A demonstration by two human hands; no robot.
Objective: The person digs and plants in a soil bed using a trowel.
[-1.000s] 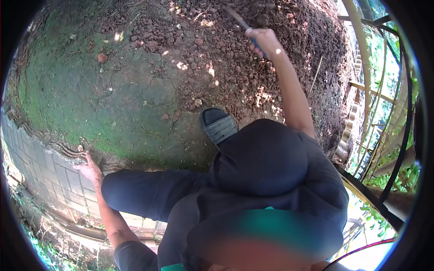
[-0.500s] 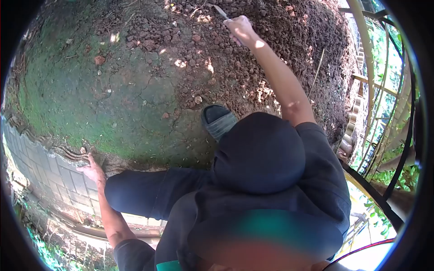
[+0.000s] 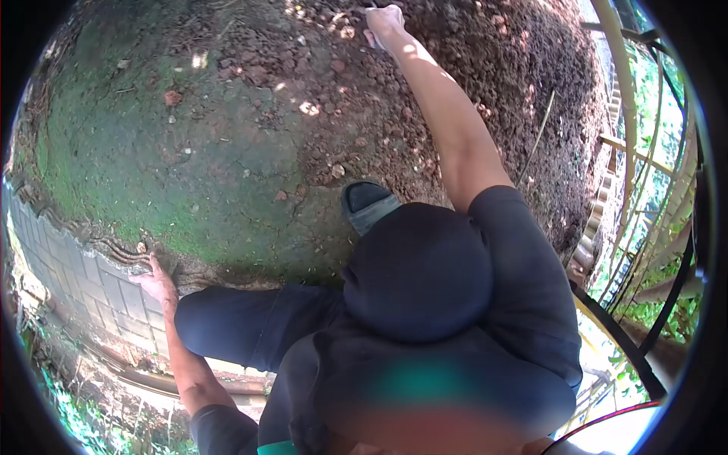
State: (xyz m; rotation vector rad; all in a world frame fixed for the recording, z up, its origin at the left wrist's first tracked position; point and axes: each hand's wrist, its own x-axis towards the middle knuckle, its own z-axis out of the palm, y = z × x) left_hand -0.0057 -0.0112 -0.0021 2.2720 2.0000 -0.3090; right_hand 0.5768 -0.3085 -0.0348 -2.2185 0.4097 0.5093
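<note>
My right hand (image 3: 387, 24) is stretched far out at the top of the view, low over loose reddish soil (image 3: 356, 68). Its fingers are closed round a narrow-bladed hand tool, whose blade is now almost wholly hidden or out of frame. On the left, my left hand (image 3: 157, 284) leans on the wavy edging (image 3: 121, 256) between the soil and the paving, with thumb and fingers apart and holding nothing. Beside my bent knee, one foot in a dark sandal (image 3: 368, 205) rests on the ground.
Mossy, packed soil (image 3: 174, 159) spreads across the left. Grey paving blocks (image 3: 83, 277) lie below the edging. A thin stick (image 3: 540, 136) rests on the dug soil at right. Beyond stand bamboo-like poles (image 3: 626, 98) and another scalloped border (image 3: 595, 220).
My right hand has moved up and slightly left with the tool, so the blade seen before is barely visible. My left hand has stayed on the edging.
</note>
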